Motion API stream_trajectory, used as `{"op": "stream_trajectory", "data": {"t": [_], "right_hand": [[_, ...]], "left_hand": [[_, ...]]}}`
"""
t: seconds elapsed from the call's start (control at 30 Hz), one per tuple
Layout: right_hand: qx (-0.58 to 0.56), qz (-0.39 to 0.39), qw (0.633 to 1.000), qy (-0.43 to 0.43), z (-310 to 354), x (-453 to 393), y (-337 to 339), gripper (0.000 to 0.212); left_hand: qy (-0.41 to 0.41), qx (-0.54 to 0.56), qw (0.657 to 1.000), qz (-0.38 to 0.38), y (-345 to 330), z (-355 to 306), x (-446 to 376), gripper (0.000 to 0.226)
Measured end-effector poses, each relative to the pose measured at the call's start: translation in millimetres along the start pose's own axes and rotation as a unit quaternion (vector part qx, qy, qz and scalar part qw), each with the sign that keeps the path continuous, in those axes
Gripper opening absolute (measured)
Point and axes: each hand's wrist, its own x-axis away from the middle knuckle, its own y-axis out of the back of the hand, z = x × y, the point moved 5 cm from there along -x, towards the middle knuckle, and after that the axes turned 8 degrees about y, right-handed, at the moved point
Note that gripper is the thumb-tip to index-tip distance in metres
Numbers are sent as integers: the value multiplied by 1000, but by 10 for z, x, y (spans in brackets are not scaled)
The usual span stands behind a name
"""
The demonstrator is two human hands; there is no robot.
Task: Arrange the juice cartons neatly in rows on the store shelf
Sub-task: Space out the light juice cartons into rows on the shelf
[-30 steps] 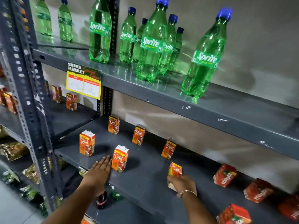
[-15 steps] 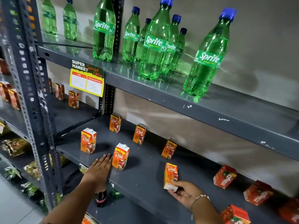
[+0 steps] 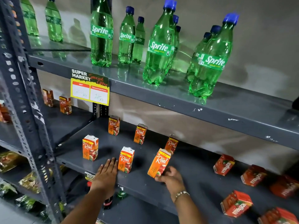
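Right hand (image 3: 169, 177) grips a tilted orange Real carton (image 3: 159, 162); left hand (image 3: 106, 172) lies flat, fingers together.

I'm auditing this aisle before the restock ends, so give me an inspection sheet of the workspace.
Surface: grey middle shelf, paint chipped.
Job's things: five Real cartons upright in two loose rows; a sixth carton tilted.
Clutter: Maaza cartons lying scattered at right.
Hands: left hand flat on shelf; right hand grips the tilted carton's base.
Cables: nothing seen.
Surroundings: Sprite bottles above; price tag.
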Motion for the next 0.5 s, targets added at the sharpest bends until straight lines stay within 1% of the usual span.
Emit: {"op": "stream_trajectory", "data": {"t": [0.13,0.27,0.37,0.4,0.5], "right_hand": [[109,-66,991,29,-162,15,49,37],[163,-122,979,29,-198,106,106,35],[163,-127,978,21,-262,88,165,43],[162,-124,979,18,-326,51,201,44],[176,-118,977,14,-216,128,156,44]], "left_hand": [[-20,9,1000,1,-8,12,-12,95],[-44,10,999,-4,-21,21,-20,92],[-56,19,998,-3,-31,40,-19,91],[-58,20,998,-3,-23,41,-13,90],[-65,20,998,-5,11,24,-1,88]]}}
